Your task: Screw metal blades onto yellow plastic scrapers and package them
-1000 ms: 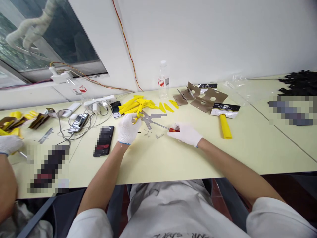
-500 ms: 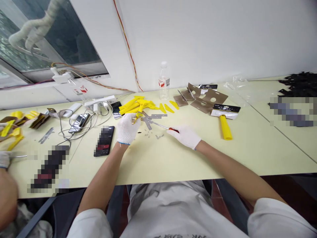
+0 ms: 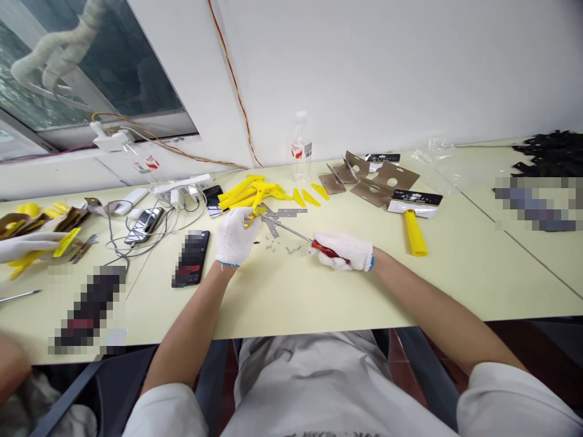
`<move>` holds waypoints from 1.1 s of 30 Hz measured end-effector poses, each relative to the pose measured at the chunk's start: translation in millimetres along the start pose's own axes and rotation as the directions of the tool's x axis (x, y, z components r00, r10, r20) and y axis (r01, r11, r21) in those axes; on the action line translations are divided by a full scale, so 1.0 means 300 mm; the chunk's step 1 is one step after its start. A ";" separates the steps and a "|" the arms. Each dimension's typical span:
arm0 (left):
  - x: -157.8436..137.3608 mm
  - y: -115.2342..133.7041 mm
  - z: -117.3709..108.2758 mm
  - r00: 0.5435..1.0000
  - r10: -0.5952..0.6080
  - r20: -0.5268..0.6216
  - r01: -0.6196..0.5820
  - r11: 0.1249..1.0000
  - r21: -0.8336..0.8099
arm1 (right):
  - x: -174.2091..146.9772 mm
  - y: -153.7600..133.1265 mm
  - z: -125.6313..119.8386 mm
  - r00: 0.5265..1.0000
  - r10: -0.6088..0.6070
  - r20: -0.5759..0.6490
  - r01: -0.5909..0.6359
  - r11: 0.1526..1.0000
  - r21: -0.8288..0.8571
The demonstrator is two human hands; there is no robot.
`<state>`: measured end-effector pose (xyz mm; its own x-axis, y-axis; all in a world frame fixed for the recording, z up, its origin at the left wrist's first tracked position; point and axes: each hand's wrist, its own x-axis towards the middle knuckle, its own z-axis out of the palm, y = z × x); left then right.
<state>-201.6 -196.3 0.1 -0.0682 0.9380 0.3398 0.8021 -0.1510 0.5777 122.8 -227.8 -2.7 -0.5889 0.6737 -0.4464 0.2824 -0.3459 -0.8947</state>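
Note:
My left hand [image 3: 234, 237], in a white knit glove, is closed around a yellow plastic scraper handle [image 3: 255, 214], most of it hidden by the fingers. In my gloved right hand [image 3: 346, 250] is a screwdriver [image 3: 324, 247] with a dark red handle. Its long shaft points left, and the tip meets the yellow piece or lies very close to it. Flat grey metal blades [image 3: 291, 212] lie just behind the shaft. Small screws [image 3: 294, 249] are scattered on the table below it. Beyond my left hand rests a pile of yellow handles [image 3: 262, 191], with several yellow wedge pieces [image 3: 310, 198] beside it.
A phone [image 3: 191, 258] lies left of my left hand. A plastic bottle [image 3: 301, 149] stands by the wall. Brown folded cardboard [image 3: 385, 182] and a carded yellow handle [image 3: 415, 233] are to the right. At far left, a co-worker's gloved hand [image 3: 27, 246] holds a yellow piece near tangled cables.
My right hand has turned on the screwdriver, so more of its red handle shows. My left hand has barely moved. The co-worker's screwdriver now lies on the table, and a gloved hand has reached in.

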 end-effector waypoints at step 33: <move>-0.002 0.002 0.003 1.000 0.026 -0.009 -0.026 1.000 0.003 | -0.016 -0.033 0.021 0.992 0.039 -0.122 -0.067 0.969 -0.236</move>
<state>-200.6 -196.6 -0.3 -0.0525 0.9310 0.3613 0.8057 -0.1743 0.5661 118.0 -231.8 8.4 -0.4809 0.7344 -0.4790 0.4922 -0.2260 -0.8406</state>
